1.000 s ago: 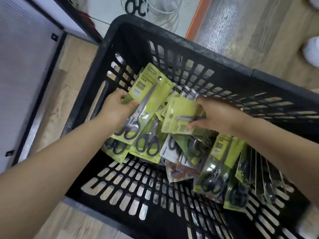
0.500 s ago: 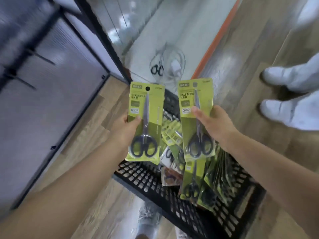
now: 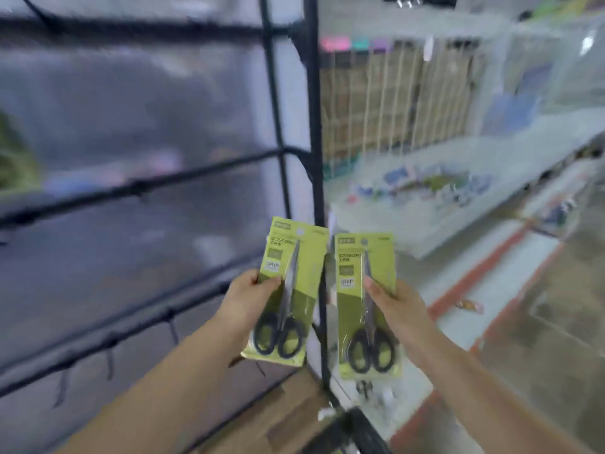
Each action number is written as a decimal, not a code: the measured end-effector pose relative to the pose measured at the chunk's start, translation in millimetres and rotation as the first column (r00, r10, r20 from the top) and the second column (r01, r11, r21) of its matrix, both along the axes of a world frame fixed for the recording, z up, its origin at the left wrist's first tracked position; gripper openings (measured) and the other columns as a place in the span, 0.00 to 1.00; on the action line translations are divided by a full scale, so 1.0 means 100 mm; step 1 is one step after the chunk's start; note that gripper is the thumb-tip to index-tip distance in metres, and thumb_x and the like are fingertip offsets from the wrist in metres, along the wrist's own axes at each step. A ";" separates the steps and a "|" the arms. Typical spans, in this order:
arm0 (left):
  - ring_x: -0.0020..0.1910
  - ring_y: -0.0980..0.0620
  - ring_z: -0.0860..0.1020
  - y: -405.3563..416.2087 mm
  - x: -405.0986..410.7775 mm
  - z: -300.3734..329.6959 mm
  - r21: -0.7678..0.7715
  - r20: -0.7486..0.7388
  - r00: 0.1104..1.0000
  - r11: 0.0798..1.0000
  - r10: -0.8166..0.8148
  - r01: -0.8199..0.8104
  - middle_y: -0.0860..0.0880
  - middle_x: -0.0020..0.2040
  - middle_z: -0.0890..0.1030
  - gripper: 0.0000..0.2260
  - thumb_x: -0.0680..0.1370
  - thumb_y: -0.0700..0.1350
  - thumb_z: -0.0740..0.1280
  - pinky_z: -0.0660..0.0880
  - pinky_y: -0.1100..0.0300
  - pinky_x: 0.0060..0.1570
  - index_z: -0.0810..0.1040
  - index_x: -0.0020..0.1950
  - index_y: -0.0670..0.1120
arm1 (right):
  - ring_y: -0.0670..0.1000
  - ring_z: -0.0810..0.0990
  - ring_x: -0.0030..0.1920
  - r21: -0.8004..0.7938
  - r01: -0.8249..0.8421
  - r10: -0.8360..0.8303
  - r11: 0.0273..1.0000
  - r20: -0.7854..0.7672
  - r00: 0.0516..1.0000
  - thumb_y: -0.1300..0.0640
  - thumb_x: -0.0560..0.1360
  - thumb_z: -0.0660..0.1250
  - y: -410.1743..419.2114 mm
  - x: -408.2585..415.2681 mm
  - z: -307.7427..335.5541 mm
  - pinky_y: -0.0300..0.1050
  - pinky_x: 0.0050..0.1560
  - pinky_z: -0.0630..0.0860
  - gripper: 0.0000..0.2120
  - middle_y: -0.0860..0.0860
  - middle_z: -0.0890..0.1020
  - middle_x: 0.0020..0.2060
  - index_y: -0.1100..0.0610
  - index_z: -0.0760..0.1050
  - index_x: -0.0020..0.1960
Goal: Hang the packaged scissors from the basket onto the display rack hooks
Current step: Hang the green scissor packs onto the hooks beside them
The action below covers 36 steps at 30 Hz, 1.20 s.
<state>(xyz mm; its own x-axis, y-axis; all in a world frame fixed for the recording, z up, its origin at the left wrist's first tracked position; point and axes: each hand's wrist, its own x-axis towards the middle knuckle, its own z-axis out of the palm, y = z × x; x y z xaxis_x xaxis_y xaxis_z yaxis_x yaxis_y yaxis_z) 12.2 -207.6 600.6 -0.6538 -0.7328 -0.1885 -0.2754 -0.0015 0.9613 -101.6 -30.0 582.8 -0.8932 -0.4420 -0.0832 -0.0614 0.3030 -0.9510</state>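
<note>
We hold one pack of scissors in each hand, both raised side by side in front of the rack (image 3: 137, 188). Our left hand (image 3: 244, 301) grips the left pack (image 3: 289, 294) by its left edge, thumb curled across the green card front just under the label, the other fingers hidden behind it. Our right hand (image 3: 394, 309) grips the right pack (image 3: 366, 306) by its right edge, thumb pressed on the card front beside the blades, the rest of the fingers behind the card.

Both packs stand nearly upright, tips up and black handles down, the left one tilted a little to the right at its top. They sit just beside each other with a narrow gap, and a black upright post (image 3: 316, 178) of the rack shows between and behind them. Each card has a round hang hole near its top edge.

The rack fills the left half of the view: black horizontal bars across a pale panel, with short black hooks (image 3: 109, 365) hanging from the lower bars. Neither pack touches a bar or hook; both are near the rack's lower right corner. The whole rack is blurred, so we cannot tell finer detail.

To the right, a white shelf (image 3: 425, 204) carries blurred goods, and the floor (image 3: 540, 322) below shows an orange stripe. A dark basket (image 3: 357, 430) edge shows at the bottom.
</note>
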 end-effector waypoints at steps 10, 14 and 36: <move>0.40 0.46 0.75 -0.40 1.54 1.73 -0.036 -0.295 0.927 0.967 0.231 -0.253 0.42 0.40 0.78 0.08 0.77 0.46 0.67 0.75 0.47 0.46 0.77 0.45 0.41 | 0.47 0.77 0.43 -0.278 -0.242 0.185 0.930 -0.215 0.959 0.45 0.78 0.60 -0.85 0.90 2.06 0.44 0.44 0.70 0.12 0.48 0.80 0.43 0.52 0.77 0.46; 0.38 0.46 0.72 -0.62 2.07 1.74 0.020 -0.292 0.870 0.912 0.397 -0.410 0.45 0.36 0.75 0.11 0.76 0.49 0.69 0.68 0.54 0.43 0.75 0.39 0.44 | 0.44 0.75 0.44 -0.285 -0.341 0.291 0.896 -0.203 0.935 0.46 0.79 0.58 -1.25 1.37 2.10 0.38 0.37 0.66 0.15 0.48 0.78 0.47 0.57 0.74 0.54; 0.32 0.47 0.77 -1.22 3.05 2.12 0.085 -0.472 0.704 0.822 0.531 -0.563 0.47 0.31 0.80 0.06 0.77 0.42 0.67 0.74 0.55 0.35 0.76 0.42 0.43 | 0.50 0.74 0.48 -0.263 -0.520 0.457 0.812 -0.268 0.848 0.47 0.80 0.58 -2.59 2.29 2.65 0.47 0.49 0.70 0.15 0.52 0.74 0.47 0.59 0.70 0.53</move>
